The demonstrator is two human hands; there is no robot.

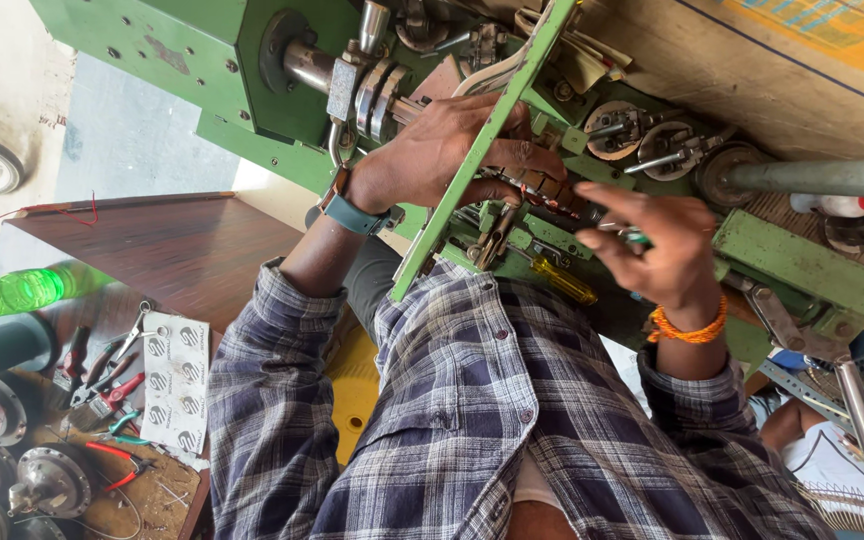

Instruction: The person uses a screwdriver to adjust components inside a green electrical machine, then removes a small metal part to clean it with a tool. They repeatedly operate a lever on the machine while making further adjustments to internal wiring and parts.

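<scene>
My left hand [442, 150], with a grey-blue watch at the wrist, reaches into a green metal machine [252, 80]. It lies behind a slanted green flat bar [472, 160], its fingers curled around a copper wire coil [547, 190]. My right hand [657, 250], with an orange thread band at the wrist, is just right of the coil. Its fingers pinch a small green-tipped tool [636, 238] that points at the coil; most of the tool is hidden. A yellow-handled screwdriver [564, 282] lies on the machine below both hands.
A brown wooden table [152, 245] stands at left, with a green plastic bottle [12, 292]. Below it lie red-handled pliers [112, 390], white blister cards [174, 385] and round metal motor parts [47, 485]. A steel shaft [817, 178] sticks out at right.
</scene>
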